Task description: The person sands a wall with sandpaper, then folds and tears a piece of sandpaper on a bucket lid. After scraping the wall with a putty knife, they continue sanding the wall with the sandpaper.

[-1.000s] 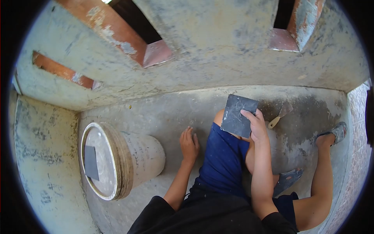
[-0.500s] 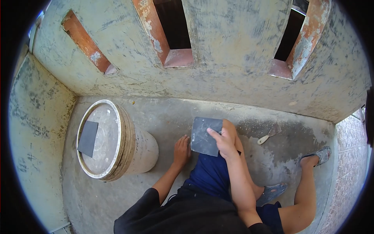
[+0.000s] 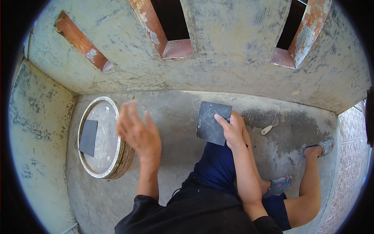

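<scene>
My left hand (image 3: 138, 128) is raised in front of the bucket's right edge, its fingers spread and slightly blurred, with nothing in them. My right hand (image 3: 231, 130) grips a dark grey square sheet (image 3: 210, 121) by its right side, thumb on top, over my bent knee. White scratches and dust mark that sheet. On the round lid of the white bucket (image 3: 106, 140) lies another dark sheet (image 3: 89, 137), near the lid's left edge.
A scraper with a pale handle (image 3: 267, 130) lies on the concrete floor (image 3: 171, 156) right of my knee. The scuffed wall (image 3: 230, 70) with slanted openings stands ahead, another wall (image 3: 39, 136) at the left. My sandalled feet are at the right.
My left hand has lifted off the floor and moved up and left towards the bucket, its fingers spreading. My right hand and its sheet have shifted slightly up and right in view.
</scene>
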`<state>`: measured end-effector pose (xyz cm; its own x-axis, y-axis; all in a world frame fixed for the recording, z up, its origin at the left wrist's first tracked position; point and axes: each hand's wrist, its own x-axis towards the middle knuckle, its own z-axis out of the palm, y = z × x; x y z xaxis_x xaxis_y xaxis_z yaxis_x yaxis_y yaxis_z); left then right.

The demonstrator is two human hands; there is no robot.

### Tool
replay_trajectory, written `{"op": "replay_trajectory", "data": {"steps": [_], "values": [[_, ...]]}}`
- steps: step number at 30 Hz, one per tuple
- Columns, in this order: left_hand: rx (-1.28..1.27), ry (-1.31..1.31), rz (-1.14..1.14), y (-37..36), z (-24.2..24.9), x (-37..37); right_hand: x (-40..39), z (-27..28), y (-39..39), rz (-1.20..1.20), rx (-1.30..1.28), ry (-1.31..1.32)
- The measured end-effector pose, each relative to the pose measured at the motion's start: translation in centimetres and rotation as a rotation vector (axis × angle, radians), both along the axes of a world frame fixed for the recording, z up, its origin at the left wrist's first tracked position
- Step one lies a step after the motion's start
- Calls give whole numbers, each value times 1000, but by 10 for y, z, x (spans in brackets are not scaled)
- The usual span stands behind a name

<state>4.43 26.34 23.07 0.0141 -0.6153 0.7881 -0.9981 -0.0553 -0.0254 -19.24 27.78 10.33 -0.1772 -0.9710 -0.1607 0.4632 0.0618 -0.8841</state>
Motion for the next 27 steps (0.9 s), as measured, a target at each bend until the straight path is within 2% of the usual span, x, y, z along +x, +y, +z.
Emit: {"op": "replay_trajectory", "data": {"steps": [1,2,4,8,11,13,14,16,17,19,20,21,22,23,26,27], "values": [[62,-39,156,1,13,7,-1,-3,-1,-6,13,6],[69,-44,148,-1,12,16,-3,-6,-2,-4,17,-1],[209,-56,333,-5,11,32,-2,-2,-1,0,10,-17],[309,21,364,-10,8,37,10,3,-3,39,-13,1],[246,23,278,-6,9,33,28,7,-9,72,-45,79],[200,94,96,2,13,27,43,13,-15,107,-50,125],[194,99,108,5,15,25,52,17,-20,71,-117,243],[212,156,-109,9,19,22,73,31,-28,-80,-290,555],[206,164,-95,12,19,21,82,41,-30,-66,-299,559],[281,242,-312,17,18,19,95,71,-36,-214,-341,561],[271,233,-361,19,18,18,95,74,-42,-197,-353,567],[260,245,-343,21,17,19,92,76,-50,-174,-396,729],[278,250,-420,23,16,23,89,78,-56,-150,-441,888],[295,255,-497,24,16,26,86,82,-62,-64,-368,945],[261,229,-585,24,18,35,93,89,-78,-120,-361,940],[247,211,-650,23,19,39,93,99,-82,-63,-240,885]]}}
